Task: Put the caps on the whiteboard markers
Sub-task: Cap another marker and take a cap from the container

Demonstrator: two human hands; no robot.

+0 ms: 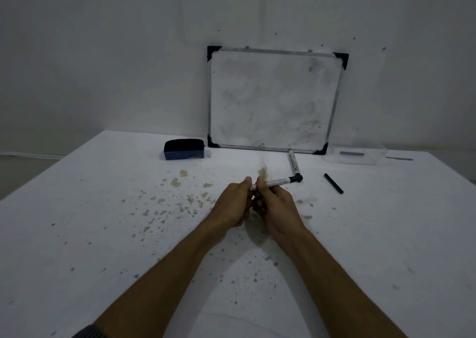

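Over the middle of the table I hold a white-barrelled whiteboard marker [279,182] roughly level, its black end pointing right. My right hand [275,203] is wrapped around the barrel. My left hand [235,203] pinches the marker's left end with thumb and fingers, and I cannot tell whether a cap is between them. A second marker [292,162] lies on the table just behind, pointing toward the whiteboard. A loose black cap [333,183] lies on the table to the right of my hands.
A small whiteboard [273,100] leans on the wall at the back of the stained white table [103,221]. A blue eraser [184,149] sits to its left. A clear plastic tray [355,154] stands at the back right.
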